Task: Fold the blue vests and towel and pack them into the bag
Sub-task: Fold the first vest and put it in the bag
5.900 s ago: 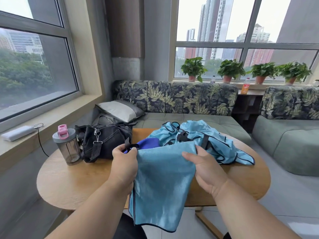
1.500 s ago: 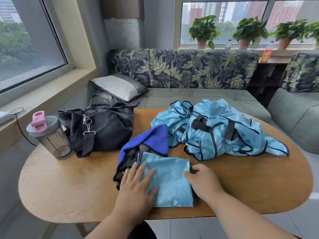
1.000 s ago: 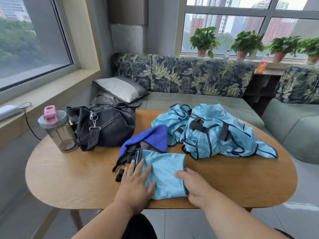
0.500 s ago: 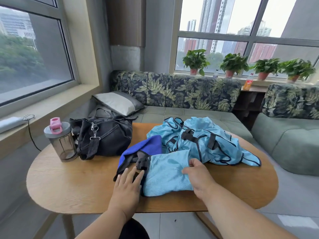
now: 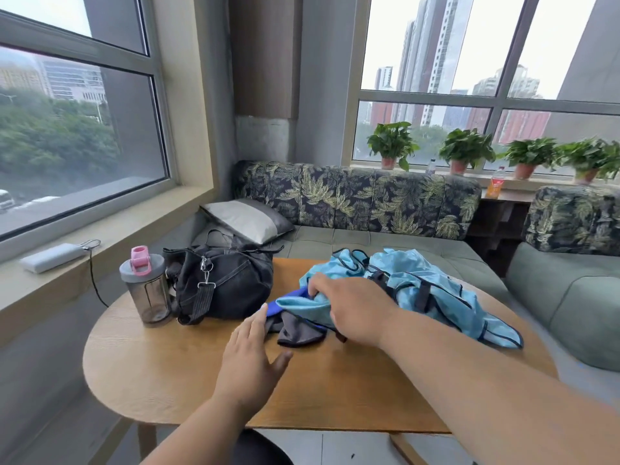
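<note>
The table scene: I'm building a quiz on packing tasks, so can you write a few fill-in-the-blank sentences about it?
1. The right hand grips the folded light blue ____.
2. The water bottle has a ____ flip cap.
3. The black bag stands between the water bottle and the light blue ____.
4. The left hand hovers open over the ____.

Missing words: towel; pink; vests; table
</note>
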Tool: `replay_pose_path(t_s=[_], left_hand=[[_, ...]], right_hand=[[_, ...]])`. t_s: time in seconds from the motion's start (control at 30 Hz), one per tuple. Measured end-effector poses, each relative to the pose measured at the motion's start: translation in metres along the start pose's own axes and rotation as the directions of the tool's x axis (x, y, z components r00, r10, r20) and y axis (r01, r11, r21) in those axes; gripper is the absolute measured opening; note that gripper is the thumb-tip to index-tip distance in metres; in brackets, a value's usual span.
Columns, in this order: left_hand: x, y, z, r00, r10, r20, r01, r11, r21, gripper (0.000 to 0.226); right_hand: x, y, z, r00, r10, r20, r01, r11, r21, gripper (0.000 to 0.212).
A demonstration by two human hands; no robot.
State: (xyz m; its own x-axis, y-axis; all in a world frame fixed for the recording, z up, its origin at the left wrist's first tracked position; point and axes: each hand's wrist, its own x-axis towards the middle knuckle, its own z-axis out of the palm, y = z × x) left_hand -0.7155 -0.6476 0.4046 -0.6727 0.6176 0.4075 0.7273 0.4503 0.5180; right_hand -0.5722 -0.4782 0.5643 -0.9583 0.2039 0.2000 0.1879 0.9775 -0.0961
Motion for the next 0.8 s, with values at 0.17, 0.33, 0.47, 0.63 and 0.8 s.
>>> replay_pose_path(t_s=[0.17, 0.33, 0.47, 0.63, 0.8], left_hand=[[-0.023, -0.009, 0.007, 0.954, 0.063, 0.293, -0.076, 0.997, 0.031, 0.091], [-0.049, -0.031, 0.026, 0.87, 0.074, 0.488, -0.119, 0.991, 0.061, 0.06], [-0.048, -0.03, 0.032, 0.877, 0.139, 0.46, -0.18, 0.982, 0.047, 0.051], [-0.051, -0.027, 0.039, 0.866, 0.159, 0.473, -0.198, 0.98, 0.033, 0.05], [-0.055, -0.023, 0.037, 0.857, 0.118, 0.502, -0.15, 0.988, 0.024, 0.039]], right_hand=[[-0.061, -0.02, 0.096, 0.968, -0.049, 0.246, 0.076, 0.992, -0.101, 0.064], [-0.096, -0.009, 0.139, 0.943, 0.017, 0.331, -0.038, 0.998, 0.056, 0.07], [-0.095, 0.007, 0.146, 0.974, 0.024, 0.224, -0.049, 0.993, 0.107, 0.072], [-0.101, 0.03, 0.154, 0.962, 0.134, 0.236, -0.153, 0.986, 0.067, 0.085], [-0.118, 0.043, 0.161, 0.92, 0.094, 0.38, -0.142, 0.985, 0.101, 0.092]])
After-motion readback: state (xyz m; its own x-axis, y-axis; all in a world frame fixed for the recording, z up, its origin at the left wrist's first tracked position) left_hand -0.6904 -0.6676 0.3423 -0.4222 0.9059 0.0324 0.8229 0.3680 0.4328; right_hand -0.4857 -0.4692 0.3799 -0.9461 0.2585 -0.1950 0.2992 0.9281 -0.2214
